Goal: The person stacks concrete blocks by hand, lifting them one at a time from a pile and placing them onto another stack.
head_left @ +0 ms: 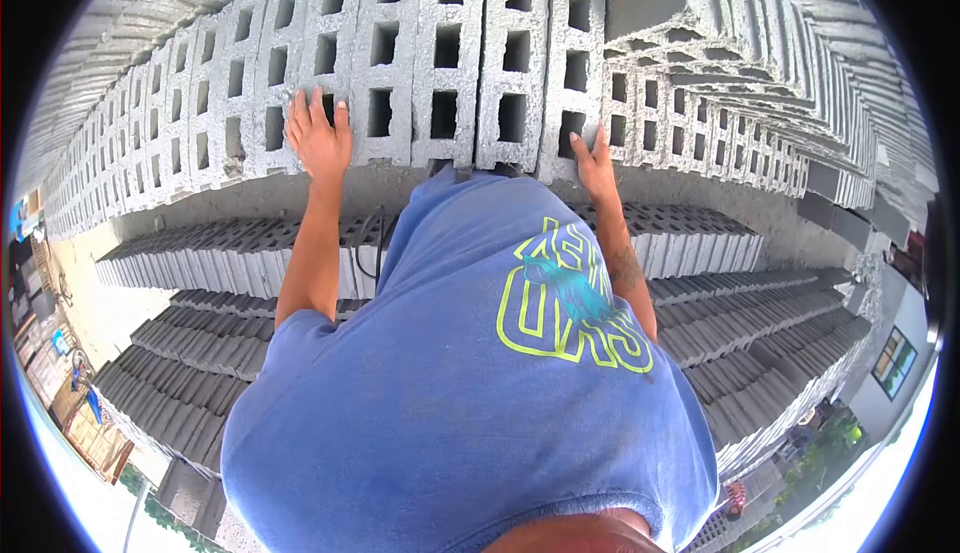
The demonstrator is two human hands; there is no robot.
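A row of upright grey hollow concrete blocks (431, 63) stands in front of me, their square holes facing up. My left hand (320, 138) lies palm down across the near part of several blocks, fingers spread, with fingertips by a hole. At the right end of the raised row, my right hand (594, 165) is on the end hollow concrete block (574, 53). Its thumb rests by the nearest hole and a finger runs along the block's right edge; the other fingers are hidden. A narrow dark gap separates this end group from the blocks to its left.
Lower blocks (705, 133) continue to the right, beside tall stacks (790, 43). Behind me run more long rows of blocks (190, 343) on both sides. A dark bent rod or cable (366, 248) is near my left side. A person (736, 499) is far off at lower right.
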